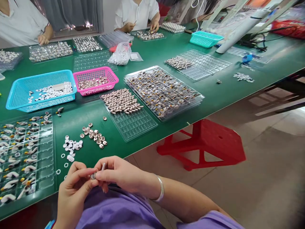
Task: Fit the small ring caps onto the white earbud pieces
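My left hand (72, 190) and my right hand (116, 175) meet at the table's near edge, over my purple lap. Both pinch one small metal part (94, 175). A thin pale pin (103, 166) sticks up from my right fingers. Just beyond my hands, white rings (71, 147) and small metal caps (95, 135) lie loose on the green table (214, 92). A clear tray (47, 149) with assembled parts lies at my left.
A blue basket (14, 95), a pink basket (111, 74) and several clear trays (140, 125) of metal parts cover the table. A red stool (214, 143) stands under its edge. Two people in white (21, 22) work at the far side beside a teal basket (205, 39).
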`<state>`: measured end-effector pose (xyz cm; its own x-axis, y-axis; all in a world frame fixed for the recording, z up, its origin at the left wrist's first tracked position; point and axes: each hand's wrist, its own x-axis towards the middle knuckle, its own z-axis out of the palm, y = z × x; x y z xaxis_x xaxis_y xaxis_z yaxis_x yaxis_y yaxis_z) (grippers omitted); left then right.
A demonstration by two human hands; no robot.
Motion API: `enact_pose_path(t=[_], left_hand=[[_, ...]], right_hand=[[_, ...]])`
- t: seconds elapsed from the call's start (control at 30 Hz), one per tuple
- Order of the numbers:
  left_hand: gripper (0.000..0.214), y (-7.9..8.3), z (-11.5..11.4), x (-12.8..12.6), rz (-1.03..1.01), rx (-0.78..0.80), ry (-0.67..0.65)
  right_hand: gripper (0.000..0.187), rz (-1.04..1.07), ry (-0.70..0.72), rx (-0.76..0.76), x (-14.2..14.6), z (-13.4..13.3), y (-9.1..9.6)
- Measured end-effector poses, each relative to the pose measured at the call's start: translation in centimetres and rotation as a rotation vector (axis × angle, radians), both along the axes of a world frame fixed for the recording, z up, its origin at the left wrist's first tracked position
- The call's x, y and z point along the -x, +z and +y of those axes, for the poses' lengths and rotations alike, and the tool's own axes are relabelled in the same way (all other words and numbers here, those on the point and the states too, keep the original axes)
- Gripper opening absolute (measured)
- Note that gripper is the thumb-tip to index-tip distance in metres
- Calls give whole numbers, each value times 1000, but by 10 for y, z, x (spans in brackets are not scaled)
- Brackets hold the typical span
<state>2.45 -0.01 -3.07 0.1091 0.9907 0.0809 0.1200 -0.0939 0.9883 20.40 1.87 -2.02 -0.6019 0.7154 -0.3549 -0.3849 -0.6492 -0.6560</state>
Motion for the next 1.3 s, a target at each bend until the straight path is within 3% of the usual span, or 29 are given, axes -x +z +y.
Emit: enact_pose_path(t=[0.13,0.3,0.53,0.7,0.8,0.9,1.07,1.2,1.3], left_hand=[[16,-2,0,1,-27,15,-3],[14,8,1,-6,24,-81,-18],[10,13,1,-2,71,-98,-90],[17,13,6,12,167,-51,-196],[21,16,11,16,212,-109,-243],[24,22,13,17,254,-189,-263],[35,29,7,13,291,-219,-253],[45,28,0,13,213,-78,-85],[28,24,0,17,82,195,-31]], right_hand=[[41,1,-1,24,1,0,-4],[34,33,-13,32,4,-3,-5],[40,65,-72,78,8,-14,-10],[51,3,91,-149,-13,3,-7],[50,-27,165,-258,-22,10,-8],[45,46,234,-212,-20,9,-16],[42,189,119,-81,-6,-1,-29],[44,334,16,25,3,-9,-31],[45,374,-14,65,7,-13,-30]])
